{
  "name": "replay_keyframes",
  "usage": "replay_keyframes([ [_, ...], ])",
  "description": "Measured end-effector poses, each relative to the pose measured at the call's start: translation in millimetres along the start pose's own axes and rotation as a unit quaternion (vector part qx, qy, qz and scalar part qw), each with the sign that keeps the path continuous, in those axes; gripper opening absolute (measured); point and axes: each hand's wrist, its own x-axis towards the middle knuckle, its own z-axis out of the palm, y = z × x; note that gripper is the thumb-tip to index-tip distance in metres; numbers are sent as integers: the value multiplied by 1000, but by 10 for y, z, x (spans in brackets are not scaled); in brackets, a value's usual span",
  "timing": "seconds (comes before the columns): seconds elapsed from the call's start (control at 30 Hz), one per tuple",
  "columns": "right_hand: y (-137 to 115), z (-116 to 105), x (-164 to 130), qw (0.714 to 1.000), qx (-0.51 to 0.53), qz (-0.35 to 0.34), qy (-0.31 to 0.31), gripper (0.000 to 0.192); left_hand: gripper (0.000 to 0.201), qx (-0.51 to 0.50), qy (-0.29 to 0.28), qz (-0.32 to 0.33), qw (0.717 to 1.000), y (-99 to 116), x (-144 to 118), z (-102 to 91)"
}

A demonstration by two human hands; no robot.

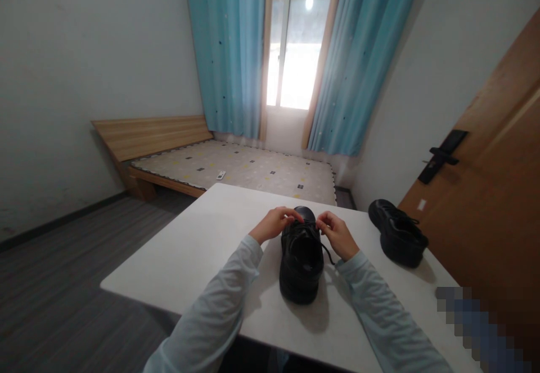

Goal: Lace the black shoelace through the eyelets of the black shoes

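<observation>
Black lace-up shoe (299, 287) stands on white table (181, 252), btwn both hands. L hand (273, 224) & R hand (336, 234) curl fingers at its lacing (301, 231); if pinching, can't tell. Hard pull on loose lace (328, 253), w/o counter-hold, may slide shoe.

- A black lace-up shoe (300, 283) stands upright on the white table (177, 266), toe toward the table's far edge.
- Its black shoelace (328, 252) trails loose toward the table's right.
</observation>
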Motion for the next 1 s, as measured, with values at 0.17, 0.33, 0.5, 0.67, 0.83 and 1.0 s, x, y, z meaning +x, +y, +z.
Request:
replay_keyframes([
  [0.17,-44,-110,-5,997,-15,-2,-69,21,29,29,0,-1,1000,38,-12,-11],
  [0.33,-75,-187,-13,984,-152,-69,-69,11,30,38,1,1,999,25,-3,0],
  [0.5,-138,-111,-39,908,-376,-187,7,12,30,27,-6,5,1000,24,-3,-3],
  [0.67,-130,-60,-53,866,-437,-227,82,14,30,5,-9,5,1000,49,-15,-13],
  [0.83,-16,-85,-22,974,-209,-73,55,26,30,9,-9,-2,1000,41,-15,-12],
  [1.0,77,-117,-12,995,-37,97,2,42,29,20,-7,0,1000,43,-16,-16],
])
